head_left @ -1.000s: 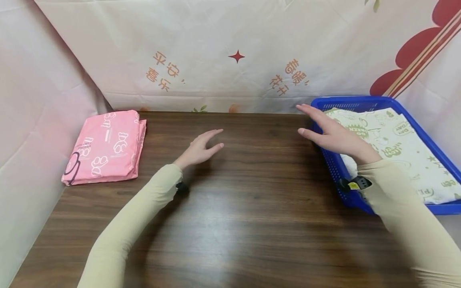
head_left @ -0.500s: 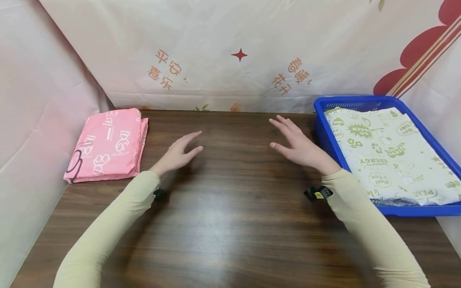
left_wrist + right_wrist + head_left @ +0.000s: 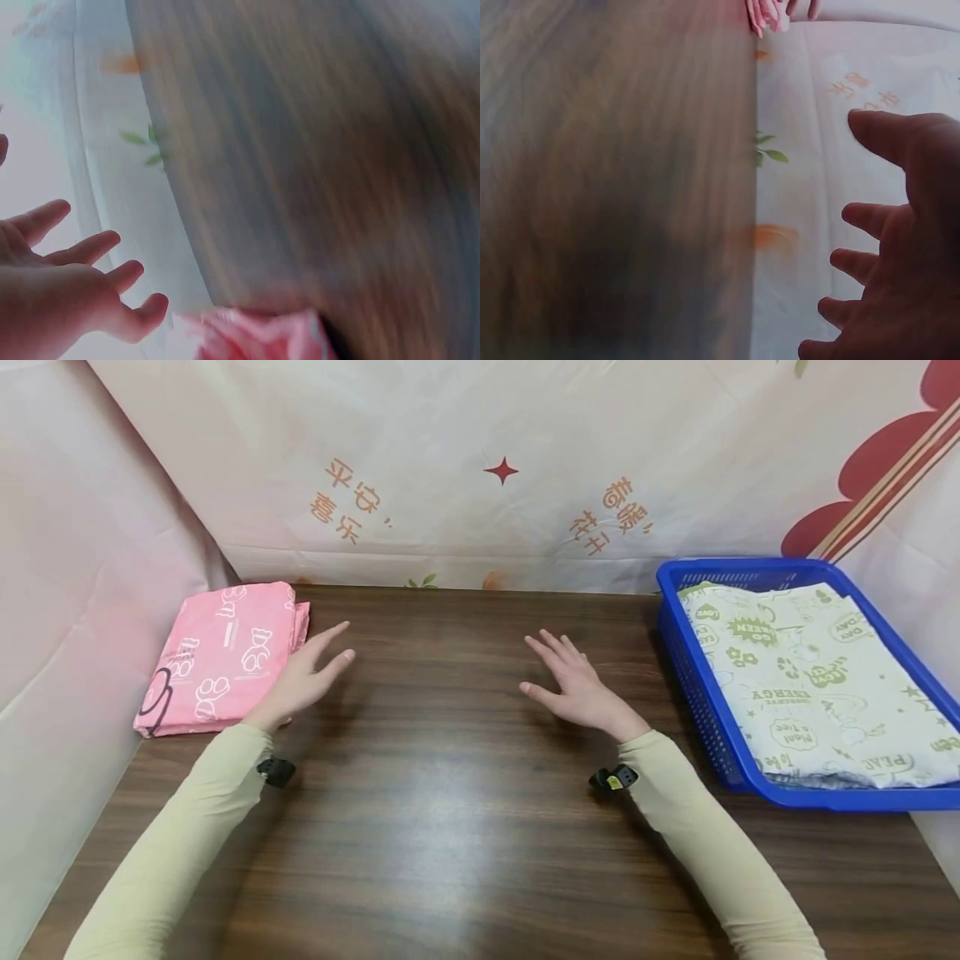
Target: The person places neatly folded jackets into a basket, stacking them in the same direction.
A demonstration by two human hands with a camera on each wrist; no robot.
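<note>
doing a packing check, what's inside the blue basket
The basket holds pale cloth with green print, its top lying fairly flat. The cloth covers what is beneath, so I can't tell whether anything else lies under it.

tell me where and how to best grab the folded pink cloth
Probably take the folded pink cloth by its right edge, coming from the right across the table, thumb on top and fingers under the layers. It lies flat, its left side close up to the pale curtain, while separate layers show along the right edge.
</note>
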